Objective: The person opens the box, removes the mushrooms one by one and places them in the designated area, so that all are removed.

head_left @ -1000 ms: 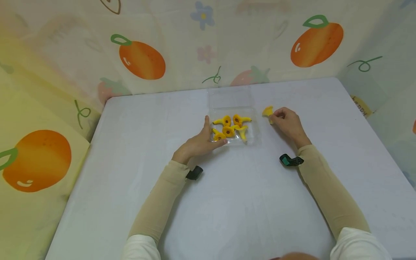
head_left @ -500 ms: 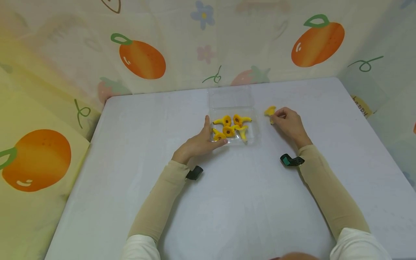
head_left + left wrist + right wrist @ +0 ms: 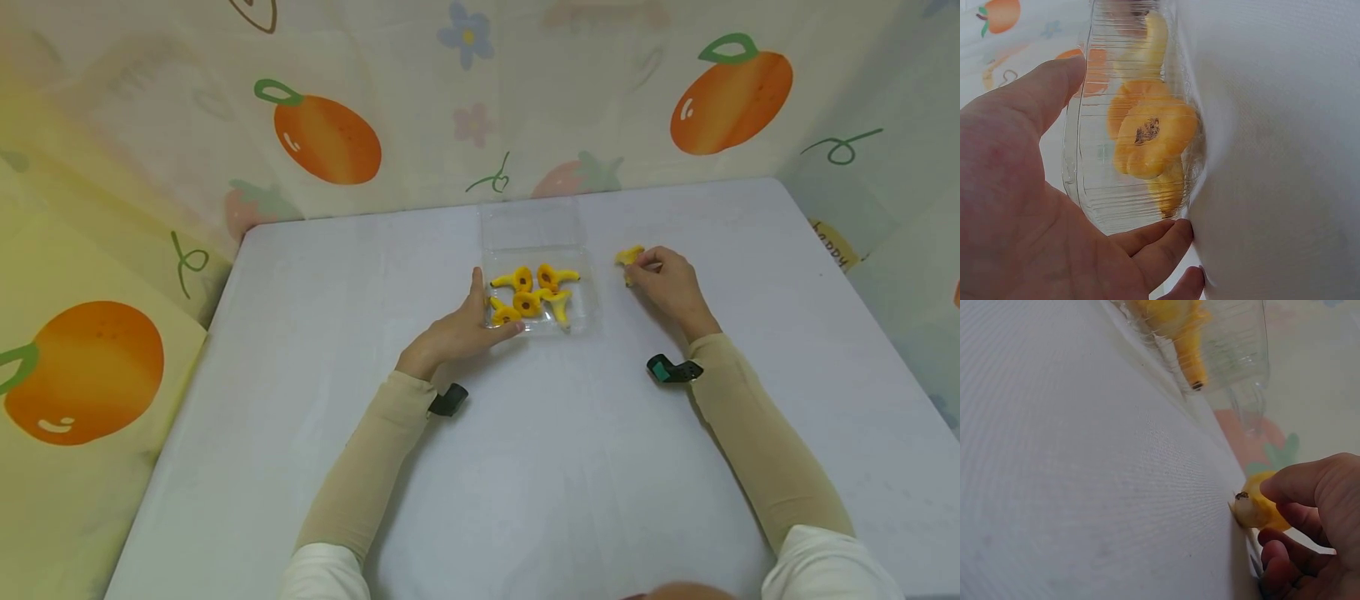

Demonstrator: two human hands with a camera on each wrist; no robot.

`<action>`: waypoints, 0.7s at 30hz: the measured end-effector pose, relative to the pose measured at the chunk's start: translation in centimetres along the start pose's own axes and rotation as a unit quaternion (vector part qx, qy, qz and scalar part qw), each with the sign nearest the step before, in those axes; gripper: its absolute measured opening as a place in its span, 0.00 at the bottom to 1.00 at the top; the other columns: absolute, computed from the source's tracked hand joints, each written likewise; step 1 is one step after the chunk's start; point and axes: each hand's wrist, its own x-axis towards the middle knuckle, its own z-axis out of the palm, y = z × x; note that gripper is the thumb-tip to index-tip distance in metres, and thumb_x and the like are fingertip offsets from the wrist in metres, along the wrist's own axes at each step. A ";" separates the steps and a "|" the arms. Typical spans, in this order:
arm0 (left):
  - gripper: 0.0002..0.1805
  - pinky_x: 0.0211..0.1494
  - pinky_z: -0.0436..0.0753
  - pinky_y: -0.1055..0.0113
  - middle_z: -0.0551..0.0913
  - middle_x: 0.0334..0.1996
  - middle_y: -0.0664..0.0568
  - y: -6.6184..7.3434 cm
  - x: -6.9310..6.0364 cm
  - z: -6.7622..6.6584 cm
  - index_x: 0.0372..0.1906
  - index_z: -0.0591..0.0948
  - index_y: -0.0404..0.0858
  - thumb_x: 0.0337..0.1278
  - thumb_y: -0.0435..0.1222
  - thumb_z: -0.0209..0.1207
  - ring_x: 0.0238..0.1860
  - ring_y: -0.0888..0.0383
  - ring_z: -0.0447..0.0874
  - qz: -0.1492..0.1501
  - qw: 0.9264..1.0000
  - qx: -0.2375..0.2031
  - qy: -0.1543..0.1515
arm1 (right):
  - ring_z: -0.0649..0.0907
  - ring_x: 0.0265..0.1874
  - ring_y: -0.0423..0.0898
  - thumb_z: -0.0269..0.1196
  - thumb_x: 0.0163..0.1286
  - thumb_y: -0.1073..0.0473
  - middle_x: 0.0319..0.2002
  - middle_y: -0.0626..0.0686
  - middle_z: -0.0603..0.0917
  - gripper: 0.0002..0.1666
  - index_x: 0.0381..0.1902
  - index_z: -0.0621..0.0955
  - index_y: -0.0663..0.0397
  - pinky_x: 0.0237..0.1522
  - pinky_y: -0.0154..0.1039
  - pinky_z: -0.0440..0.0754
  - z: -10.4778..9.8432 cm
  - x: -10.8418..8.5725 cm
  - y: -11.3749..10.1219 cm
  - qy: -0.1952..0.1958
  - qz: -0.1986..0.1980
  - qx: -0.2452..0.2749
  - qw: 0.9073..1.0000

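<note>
A clear plastic box (image 3: 590,308), its lid (image 3: 531,225) folded back, holds several yellow trumpet-shaped mushrooms (image 3: 527,303) with dark centres. My left hand (image 3: 453,332) rests against the box's near left corner, thumb along the front wall and straight fingers down the left side. In the left wrist view the thumb touches the rim and the other fingertips reach the table. Right of the box, my right hand (image 3: 667,282) pinches a single mushroom (image 3: 628,253) by its stem between thumb and fingers. The right wrist view shows this mushroom (image 3: 1252,506) close to the tabletop, its dark stem end towards the camera.
A white cloth covers the table (image 3: 525,467). Behind it hangs a curtain (image 3: 420,92) printed with oranges and flowers, which also lines both sides. Each wrist carries a small dark camera (image 3: 448,400).
The mushroom in my right hand has shifted slightly to the right and its cap has turned. My left hand and the box have stayed where they were.
</note>
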 end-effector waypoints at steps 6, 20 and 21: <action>0.67 0.83 0.57 0.48 0.32 0.83 0.51 0.0 0.0 0.0 0.76 0.16 0.54 0.59 0.68 0.57 0.83 0.49 0.45 0.002 1.000 0.002 0.005 | 0.74 0.44 0.50 0.59 0.72 0.49 0.44 0.57 0.77 0.22 0.50 0.78 0.64 0.41 0.37 0.71 -0.1 -0.1 -0.2 0.009 0.003 0.005 1.000; 0.67 0.83 0.57 0.48 0.34 0.83 0.49 -0.2 0.0 0.0 0.75 0.15 0.54 0.60 0.68 0.57 0.83 0.48 0.47 0.008 1.000 0.001 0.001 | 0.71 0.37 0.47 0.57 0.73 0.50 0.36 0.52 0.72 0.21 0.52 0.78 0.62 0.33 0.37 0.71 -0.8 -0.5 -1.1 0.012 0.017 0.002 1.000; 0.67 0.83 0.57 0.48 0.34 0.83 0.49 -0.2 0.0 0.0 0.75 0.15 0.54 0.59 0.68 0.57 0.82 0.47 0.47 0.008 1.000 0.001 0.001 | 0.71 0.37 0.47 0.57 0.73 0.50 0.37 0.53 0.73 0.21 0.52 0.78 0.62 0.33 0.37 0.71 -0.9 -0.5 -1.2 0.015 0.016 0.003 1.000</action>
